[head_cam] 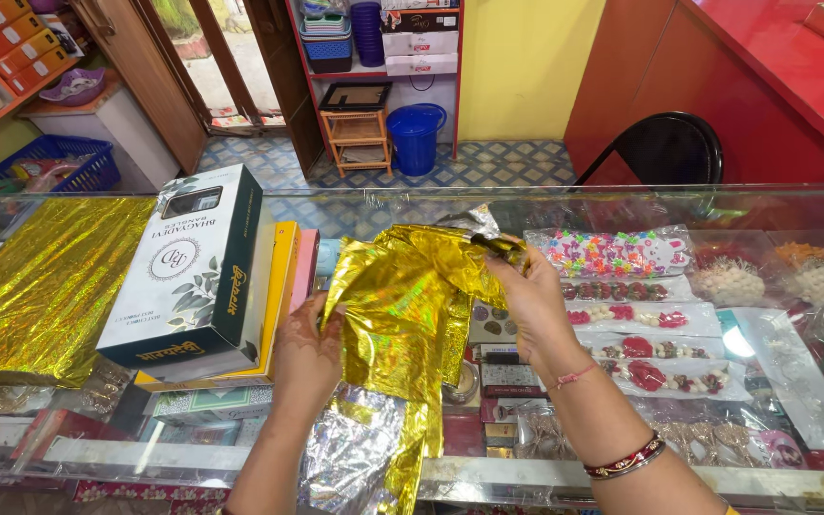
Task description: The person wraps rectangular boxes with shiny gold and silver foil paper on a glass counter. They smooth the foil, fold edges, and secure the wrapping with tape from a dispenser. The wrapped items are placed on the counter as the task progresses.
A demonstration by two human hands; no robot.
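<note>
Gold foil sheet (402, 305) hangs at frame centre, long axis vertical, over the glass counter (774, 205): right hand (531, 300) pinches its upper-right corner, left hand (305, 355) grips the lower-left edge.

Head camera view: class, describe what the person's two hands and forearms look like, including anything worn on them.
Both forearms are bare, with no sleeves showing. The right hand has a thin pink thread tied at the wrist and, further up the forearm, a red bangle with gold trim. The left hand carries dark reddish-brown henna-like patterns on its back and wears no bangle in view.
</note>
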